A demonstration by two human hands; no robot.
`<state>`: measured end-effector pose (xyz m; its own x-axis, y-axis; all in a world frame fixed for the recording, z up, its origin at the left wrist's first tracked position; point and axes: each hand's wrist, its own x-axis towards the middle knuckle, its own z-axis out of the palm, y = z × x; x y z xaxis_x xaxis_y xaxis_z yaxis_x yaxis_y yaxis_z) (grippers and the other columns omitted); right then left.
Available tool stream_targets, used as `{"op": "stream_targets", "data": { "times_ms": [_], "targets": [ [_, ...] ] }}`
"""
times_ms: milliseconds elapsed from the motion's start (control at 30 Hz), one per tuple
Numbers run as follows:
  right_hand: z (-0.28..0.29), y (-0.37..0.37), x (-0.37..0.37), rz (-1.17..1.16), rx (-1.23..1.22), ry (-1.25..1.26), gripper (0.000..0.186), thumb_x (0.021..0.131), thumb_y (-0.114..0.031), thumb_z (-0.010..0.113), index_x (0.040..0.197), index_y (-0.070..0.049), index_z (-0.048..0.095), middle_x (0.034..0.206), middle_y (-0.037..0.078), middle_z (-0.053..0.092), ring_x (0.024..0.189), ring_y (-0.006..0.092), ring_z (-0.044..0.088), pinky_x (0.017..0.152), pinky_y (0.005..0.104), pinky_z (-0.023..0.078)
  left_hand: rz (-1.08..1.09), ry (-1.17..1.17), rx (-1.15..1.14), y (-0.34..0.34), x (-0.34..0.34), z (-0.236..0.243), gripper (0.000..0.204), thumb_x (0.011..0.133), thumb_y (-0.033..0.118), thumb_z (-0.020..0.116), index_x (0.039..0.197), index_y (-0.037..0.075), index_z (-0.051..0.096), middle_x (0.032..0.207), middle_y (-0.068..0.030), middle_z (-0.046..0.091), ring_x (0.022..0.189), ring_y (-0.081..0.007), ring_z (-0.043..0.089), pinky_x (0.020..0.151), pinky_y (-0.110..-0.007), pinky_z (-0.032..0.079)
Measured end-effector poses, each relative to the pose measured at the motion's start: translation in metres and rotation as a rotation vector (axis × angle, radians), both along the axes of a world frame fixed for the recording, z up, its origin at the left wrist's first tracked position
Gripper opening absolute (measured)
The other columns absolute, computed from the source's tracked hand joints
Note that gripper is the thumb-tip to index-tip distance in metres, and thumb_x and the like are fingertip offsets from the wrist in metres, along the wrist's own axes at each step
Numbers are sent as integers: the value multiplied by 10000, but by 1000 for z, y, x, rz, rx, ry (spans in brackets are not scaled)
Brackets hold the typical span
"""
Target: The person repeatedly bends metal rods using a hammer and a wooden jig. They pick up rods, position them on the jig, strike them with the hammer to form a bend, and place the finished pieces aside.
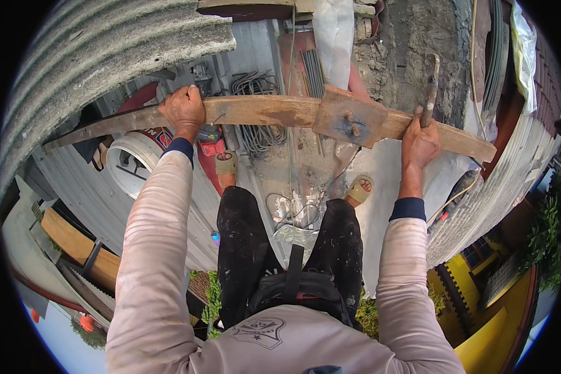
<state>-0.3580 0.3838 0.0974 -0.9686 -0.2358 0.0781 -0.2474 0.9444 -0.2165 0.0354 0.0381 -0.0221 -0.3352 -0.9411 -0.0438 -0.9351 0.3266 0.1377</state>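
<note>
A long, weathered wooden plank (255, 112) spans in front of me from left to right. A squarish wooden block (338, 118) with bolt-like metal studs sits across it, right of the middle. My left hand (184, 112) is closed around the plank's left part, knuckles up. Closed too, my right hand (419, 142) grips a rusty metal bar with a hooked top, like a pry bar (431, 84), which stands upright beyond the plank. The same hand lies over the plank near its right end; its fingertips are partly hidden.
Below lies metal roofing (249, 206), my sandalled feet on it. A white bucket (128, 163), a red-and-black power tool (212, 146) and coiled cable (258, 140) lie beyond my left foot. Corrugated sheets (137, 53) overhang the upper left; rough mortar (411, 56) is at the upper right.
</note>
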Motion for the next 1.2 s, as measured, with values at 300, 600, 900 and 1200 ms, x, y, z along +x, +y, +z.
{"op": "stream_targets", "data": {
  "times_ms": [300,600,900,1200],
  "targets": [
    [10,18,7,18,-312,-75,385,1030,-391,759,866,-44,732,749,180,724,688,342,705,711,446,556,8,-18,78,-7,1,7,497,1036,466,458,1015,137,831,1107,-180,807,1073,-418,717,1019,-541,410],
    [-35,136,182,-393,-1052,-485,414,1085,-388,730,821,-100,594,650,-36,536,555,54,512,477,239,402,122,745,121,-8,23,6,374,1045,353,679,1089,5,808,970,-148,778,934,-310,698,947,-394,489],
    [-147,223,310,-884,-661,-1183,398,1051,-394,769,870,-108,561,664,-23,511,489,84,472,433,277,399,-186,471,270,246,77,-2,95,1038,99,694,1001,15,714,972,-86,681,936,-195,609,884,-371,501],
    [-164,246,330,-903,-756,-1415,422,1047,-387,777,830,-96,562,631,-16,533,488,75,461,443,296,365,380,601,1202,338,-138,-314,173,1069,129,688,1080,-33,747,922,-80,740,729,-172,659,682,-329,542]
  ]
}}
